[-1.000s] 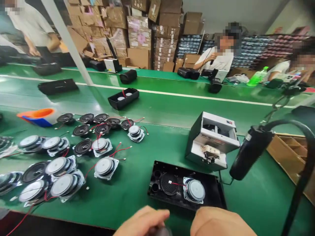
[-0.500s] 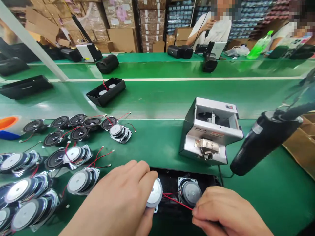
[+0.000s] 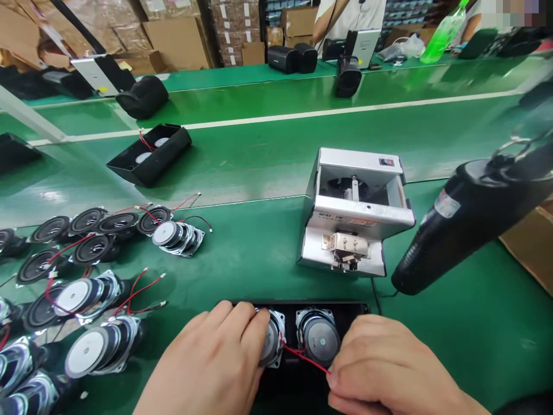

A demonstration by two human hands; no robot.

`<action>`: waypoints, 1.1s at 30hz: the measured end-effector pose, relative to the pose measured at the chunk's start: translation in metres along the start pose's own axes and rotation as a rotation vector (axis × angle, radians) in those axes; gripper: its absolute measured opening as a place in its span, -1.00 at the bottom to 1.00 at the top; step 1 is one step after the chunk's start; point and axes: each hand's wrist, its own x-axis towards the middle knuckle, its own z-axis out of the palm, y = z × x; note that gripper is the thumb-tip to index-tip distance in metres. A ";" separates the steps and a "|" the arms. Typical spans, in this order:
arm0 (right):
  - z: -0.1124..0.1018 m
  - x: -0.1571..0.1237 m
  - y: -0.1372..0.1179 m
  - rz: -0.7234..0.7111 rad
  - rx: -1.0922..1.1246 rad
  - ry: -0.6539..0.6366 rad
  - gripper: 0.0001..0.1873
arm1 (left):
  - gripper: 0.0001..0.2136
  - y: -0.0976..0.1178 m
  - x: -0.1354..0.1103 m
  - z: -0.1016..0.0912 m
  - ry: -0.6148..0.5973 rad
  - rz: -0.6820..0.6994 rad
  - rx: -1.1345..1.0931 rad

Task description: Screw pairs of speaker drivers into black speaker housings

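My left hand is closed around the left speaker driver, which sits magnet-up in a black speaker housing. Between the thumb and fingers of my right hand is pinched the end of a red wire that runs from the drivers. Just left of that hand, a second speaker driver lies magnet-up in the same housing. My hands hide both ends of the housing.
Several loose speaker drivers with red leads crowd the left side. A silver machine stands beyond the housing, and a black electric screwdriver hangs at right. Another housing lies on the green belt. A person is across the bench.
The left driver has gone from tilted to lying flatter in the housing under my left hand. My right hand keeps its pinch on the red wire. The view has shifted.
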 end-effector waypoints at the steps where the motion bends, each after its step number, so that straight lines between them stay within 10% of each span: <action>1: 0.001 0.000 0.001 -0.010 -0.016 -0.007 -0.86 | -0.64 0.002 0.001 0.000 -0.011 -0.004 0.017; 17: 0.004 -0.003 0.003 -0.023 -0.139 -0.052 -0.87 | -0.57 0.005 0.011 -0.003 -0.174 -0.125 -0.131; 33: -0.001 0.000 0.006 -0.060 -0.128 -0.033 -0.90 | -0.62 -0.004 0.009 0.002 -0.060 -0.122 -0.259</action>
